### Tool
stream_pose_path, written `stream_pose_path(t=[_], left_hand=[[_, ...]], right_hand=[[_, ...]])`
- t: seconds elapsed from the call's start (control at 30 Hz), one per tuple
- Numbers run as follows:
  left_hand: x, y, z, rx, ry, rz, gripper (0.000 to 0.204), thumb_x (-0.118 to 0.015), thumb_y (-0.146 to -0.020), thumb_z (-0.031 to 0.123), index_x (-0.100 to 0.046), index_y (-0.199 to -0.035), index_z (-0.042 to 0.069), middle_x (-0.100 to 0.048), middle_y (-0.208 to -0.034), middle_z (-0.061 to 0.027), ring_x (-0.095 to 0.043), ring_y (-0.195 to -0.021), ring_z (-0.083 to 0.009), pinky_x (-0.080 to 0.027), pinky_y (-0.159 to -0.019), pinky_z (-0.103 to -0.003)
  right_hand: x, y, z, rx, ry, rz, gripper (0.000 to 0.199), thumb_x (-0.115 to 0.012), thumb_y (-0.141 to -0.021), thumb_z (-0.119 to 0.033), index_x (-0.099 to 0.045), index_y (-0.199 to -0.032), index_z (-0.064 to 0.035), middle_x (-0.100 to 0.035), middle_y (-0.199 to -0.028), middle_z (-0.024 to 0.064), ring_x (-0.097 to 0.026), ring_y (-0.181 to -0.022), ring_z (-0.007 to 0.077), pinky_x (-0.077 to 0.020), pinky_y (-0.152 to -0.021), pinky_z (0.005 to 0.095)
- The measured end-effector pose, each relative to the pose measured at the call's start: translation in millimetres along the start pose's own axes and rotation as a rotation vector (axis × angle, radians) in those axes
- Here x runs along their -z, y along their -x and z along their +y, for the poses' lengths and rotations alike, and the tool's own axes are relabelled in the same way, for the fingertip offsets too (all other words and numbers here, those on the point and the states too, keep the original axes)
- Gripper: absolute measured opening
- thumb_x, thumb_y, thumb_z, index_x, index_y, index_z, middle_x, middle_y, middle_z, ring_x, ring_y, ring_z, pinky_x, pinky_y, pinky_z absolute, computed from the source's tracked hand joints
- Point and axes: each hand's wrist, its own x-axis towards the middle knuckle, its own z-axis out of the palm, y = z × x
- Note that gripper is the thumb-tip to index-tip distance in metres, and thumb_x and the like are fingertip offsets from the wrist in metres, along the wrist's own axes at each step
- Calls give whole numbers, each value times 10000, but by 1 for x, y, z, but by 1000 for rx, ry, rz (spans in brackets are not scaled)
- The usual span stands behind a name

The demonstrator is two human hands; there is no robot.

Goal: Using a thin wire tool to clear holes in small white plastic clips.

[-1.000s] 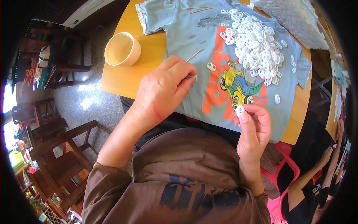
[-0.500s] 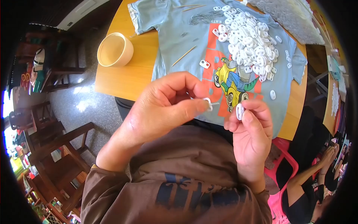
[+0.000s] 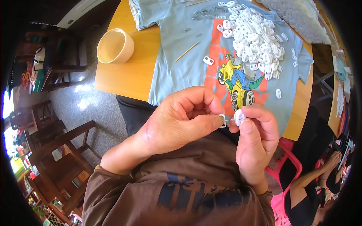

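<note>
My left hand pinches a small white plastic piece between thumb and forefinger. From it a thin metal spring sticks out to the right. My right hand holds a white oval plastic piece with holes by its thumb and fingertips, up against the spring's free end. Whether the spring has entered it, I cannot tell. Both hands are held above my lap, at the near edge of a light blue T-shirt with a yellow car printed on it.
A heap of white plastic pieces lies on the shirt, with a cluster of springs beside it. Apart lie a single white piece and a wooden stick. A cream tub stands on the wooden table.
Both hands have come together: the left has moved right and slightly down. The spring now meets the oval piece, which has turned its flat side more toward view.
</note>
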Motion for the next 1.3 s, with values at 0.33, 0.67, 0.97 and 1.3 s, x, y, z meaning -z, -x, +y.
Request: stream_pose_path(t=[0.33,0.67,0.97,1.3], left_hand=[[1,-1,-3,-3,-31,-9,134,-583,-783,-29,-528,-886,36,-541,-846,29,-503,-785,-20,-413,-702,-173],[3,-3,-6,2,-60,-3,130,-589,-793,-21,-528,-893,36,-549,-852,27,-509,-797,-21,-422,-713,-173],[3,-2,-9,-19,-34,-14,133,-589,-798,-27,-528,-900,33,-552,-868,25,-515,-829,-26,-424,-735,-177],[2,2,-10,1,-10,5,114,-582,-822,17,-540,-929,21,-567,-774,-21,-471,-531,-40,-351,-439,-158]], right_hand=[[2,0,5,82,101,-19,183,-495,-849,40,-520,-1030,32,-519,-915,56,-470,-736,52,-387,-651,177],[3,0,5,210,404,-41,187,-525,-811,62,-552,-992,27,-568,-897,95,-522,-736,136,-420,-658,228],[-1,-1,3,268,614,-76,161,-539,-800,33,-576,-956,22,-559,-874,92,-515,-705,131,-416,-629,226],[4,-5,5,319,587,-111,225,-578,-773,26,-581,-998,20,-585,-855,110,-552,-705,177,-440,-613,255]])
